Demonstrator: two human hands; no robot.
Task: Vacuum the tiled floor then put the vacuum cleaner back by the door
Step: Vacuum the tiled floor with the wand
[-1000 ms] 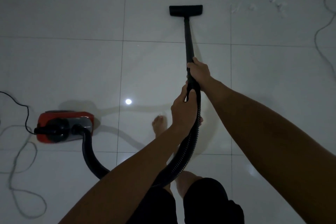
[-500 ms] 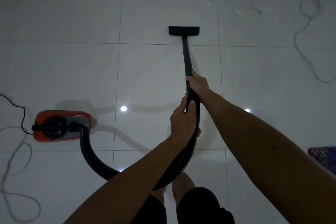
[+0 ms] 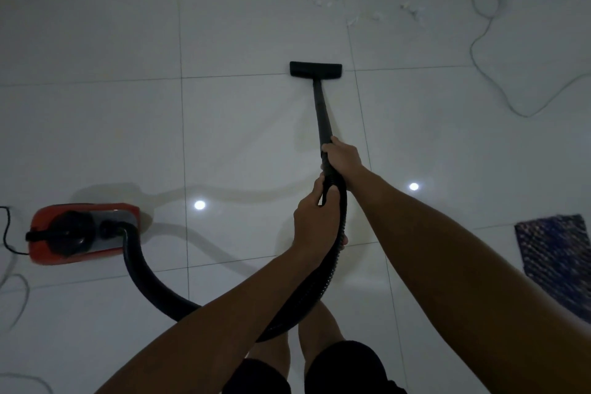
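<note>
A red canister vacuum cleaner (image 3: 83, 233) sits on the white tiled floor (image 3: 96, 125) at the left. Its black ribbed hose (image 3: 150, 285) curves under my arms up to a black wand (image 3: 321, 112). The flat black floor nozzle (image 3: 315, 69) rests on a tile joint ahead of me. My right hand (image 3: 342, 158) grips the wand where it meets the hose. My left hand (image 3: 316, 221) holds the hose just below it. Small white scraps of debris (image 3: 367, 6) lie scattered on the tiles beyond the nozzle.
A thin grey cord (image 3: 486, 51) loops over the floor at the far right. The vacuum's black power cable (image 3: 6, 233) and another grey cord (image 3: 19, 294) lie at the left edge. A dark blue mat (image 3: 556, 259) lies at the right. A wall base runs along the top.
The nozzle has been pulled back toward me, away from the debris. The view has tilted so the wall base and the blue mat have come into sight.
</note>
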